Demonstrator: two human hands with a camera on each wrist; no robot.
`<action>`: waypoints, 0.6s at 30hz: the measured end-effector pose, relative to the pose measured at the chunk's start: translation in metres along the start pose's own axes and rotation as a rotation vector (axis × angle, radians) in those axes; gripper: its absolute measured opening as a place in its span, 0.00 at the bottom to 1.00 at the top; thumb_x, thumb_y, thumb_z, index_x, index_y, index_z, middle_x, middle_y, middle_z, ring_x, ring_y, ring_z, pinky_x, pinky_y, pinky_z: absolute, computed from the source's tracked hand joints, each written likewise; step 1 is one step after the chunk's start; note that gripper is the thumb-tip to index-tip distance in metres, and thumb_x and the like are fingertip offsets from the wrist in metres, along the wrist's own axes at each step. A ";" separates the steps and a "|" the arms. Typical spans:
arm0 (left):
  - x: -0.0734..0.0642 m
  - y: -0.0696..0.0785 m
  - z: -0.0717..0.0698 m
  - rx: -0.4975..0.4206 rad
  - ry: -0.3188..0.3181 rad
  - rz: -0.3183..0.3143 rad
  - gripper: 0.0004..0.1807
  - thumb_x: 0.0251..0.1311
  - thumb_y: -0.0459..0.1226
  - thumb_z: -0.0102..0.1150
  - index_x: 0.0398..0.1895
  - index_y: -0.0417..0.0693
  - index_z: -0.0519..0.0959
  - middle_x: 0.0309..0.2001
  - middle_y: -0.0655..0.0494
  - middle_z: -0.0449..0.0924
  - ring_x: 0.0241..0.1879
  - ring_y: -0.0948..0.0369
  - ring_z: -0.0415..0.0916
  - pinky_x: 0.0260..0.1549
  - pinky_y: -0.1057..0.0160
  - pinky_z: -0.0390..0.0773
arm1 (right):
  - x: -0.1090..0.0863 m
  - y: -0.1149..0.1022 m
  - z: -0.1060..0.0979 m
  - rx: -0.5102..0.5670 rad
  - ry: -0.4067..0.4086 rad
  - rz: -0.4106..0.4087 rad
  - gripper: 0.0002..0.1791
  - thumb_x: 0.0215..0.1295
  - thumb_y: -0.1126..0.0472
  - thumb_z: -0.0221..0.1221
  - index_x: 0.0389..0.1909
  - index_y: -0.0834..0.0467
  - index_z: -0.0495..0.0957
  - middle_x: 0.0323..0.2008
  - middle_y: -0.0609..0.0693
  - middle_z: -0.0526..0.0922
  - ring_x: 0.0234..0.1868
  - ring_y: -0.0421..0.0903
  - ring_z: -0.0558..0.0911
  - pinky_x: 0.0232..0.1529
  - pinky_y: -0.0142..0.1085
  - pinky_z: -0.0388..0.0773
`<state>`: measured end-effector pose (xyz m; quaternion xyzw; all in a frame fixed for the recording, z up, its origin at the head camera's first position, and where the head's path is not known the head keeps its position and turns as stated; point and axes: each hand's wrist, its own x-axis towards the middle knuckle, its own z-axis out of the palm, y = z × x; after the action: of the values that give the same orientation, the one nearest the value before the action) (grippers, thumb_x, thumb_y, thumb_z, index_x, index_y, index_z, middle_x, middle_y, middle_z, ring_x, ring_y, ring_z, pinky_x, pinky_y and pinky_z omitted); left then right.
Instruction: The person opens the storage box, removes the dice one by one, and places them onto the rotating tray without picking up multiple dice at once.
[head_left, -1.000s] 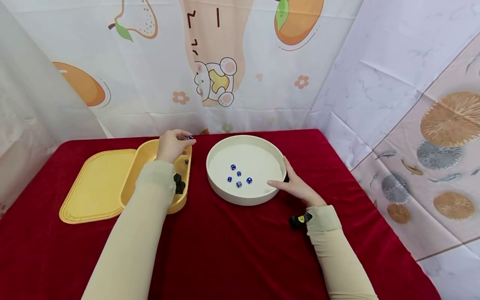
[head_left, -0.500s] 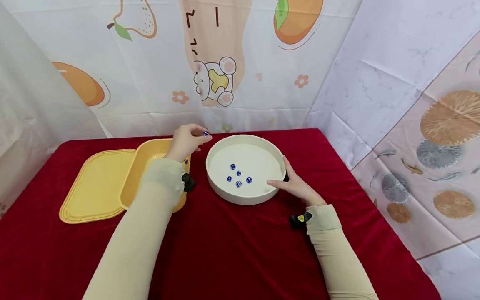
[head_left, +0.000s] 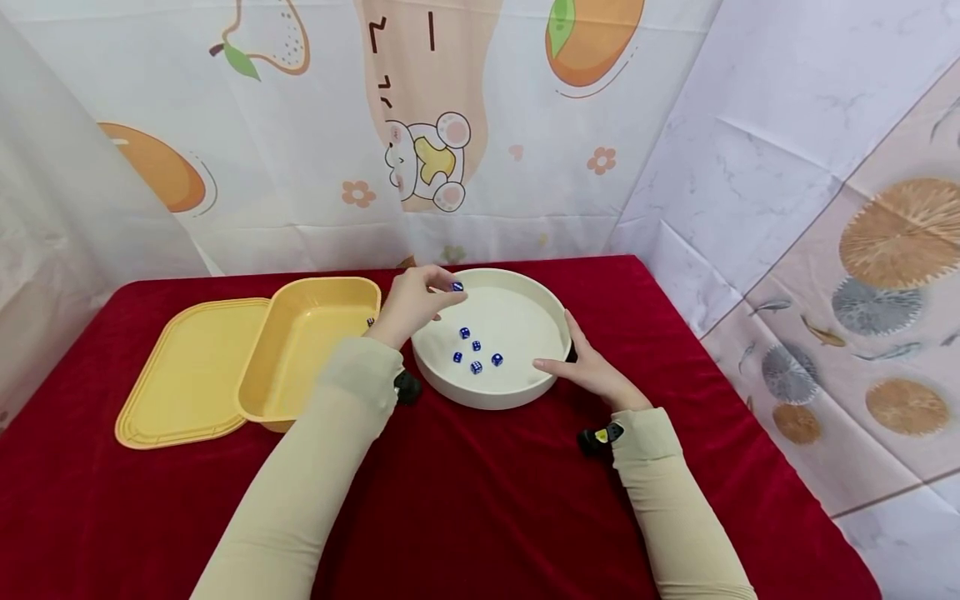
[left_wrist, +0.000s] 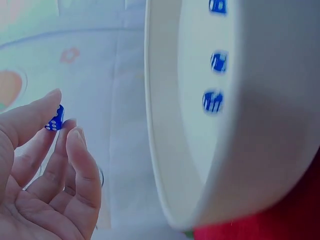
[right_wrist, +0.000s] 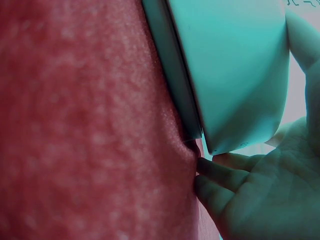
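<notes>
My left hand (head_left: 411, 302) pinches a blue die (head_left: 457, 287) with white pips between thumb and fingertips. It is over the left far rim of a round white tray (head_left: 525, 321). The left wrist view shows the same die (left_wrist: 55, 120) held at the fingertips, with the tray wall beside it. Several more blue dice (head_left: 476, 367) lie on the tray's floor, towards the near left. On the tray's right side, my right hand (head_left: 596, 372) holds the rim, thumb over the edge and the other fingers along the outer wall. Those fingers rest low against the tray (right_wrist: 240, 75) in the right wrist view.
A yellow box (head_left: 251, 379) stands left of the tray, with a small dark die (head_left: 371, 322) inside by its right wall. Its flat yellow lid (head_left: 187, 375) lies further left, against the box. Red cloth (head_left: 510, 500) covers the table; a printed curtain (head_left: 300, 167) hangs behind.
My left hand has moved right with the pinched die, from above the yellow box to over the tray's left rim. The right hand and the dice in the tray have stayed put.
</notes>
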<state>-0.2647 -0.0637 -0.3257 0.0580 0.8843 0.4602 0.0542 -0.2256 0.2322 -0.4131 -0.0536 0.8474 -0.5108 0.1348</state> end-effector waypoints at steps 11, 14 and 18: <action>-0.008 0.006 0.040 0.000 -0.078 0.075 0.14 0.61 0.45 0.67 0.47 0.51 0.81 0.46 0.53 0.84 0.40 0.53 0.81 0.36 0.63 0.83 | 0.001 -0.001 0.001 -0.004 -0.002 0.001 0.61 0.62 0.46 0.65 0.79 0.48 0.27 0.80 0.47 0.32 0.80 0.51 0.37 0.76 0.59 0.39; -0.010 0.007 0.048 0.007 -0.101 0.095 0.15 0.60 0.45 0.68 0.47 0.50 0.82 0.45 0.53 0.85 0.40 0.56 0.81 0.36 0.64 0.82 | 0.001 -0.001 0.000 -0.012 -0.001 0.003 0.62 0.62 0.45 0.65 0.79 0.48 0.26 0.80 0.47 0.32 0.80 0.51 0.37 0.76 0.59 0.39; -0.013 0.006 0.060 -0.011 -0.125 0.116 0.15 0.60 0.46 0.68 0.46 0.50 0.82 0.44 0.54 0.85 0.39 0.59 0.80 0.36 0.64 0.83 | 0.001 -0.001 0.000 -0.017 0.000 0.008 0.62 0.61 0.45 0.65 0.79 0.48 0.26 0.80 0.48 0.32 0.80 0.51 0.36 0.76 0.60 0.39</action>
<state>-0.2430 -0.0137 -0.3540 0.1376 0.8718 0.4628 0.0829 -0.2262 0.2310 -0.4121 -0.0515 0.8518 -0.5032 0.1364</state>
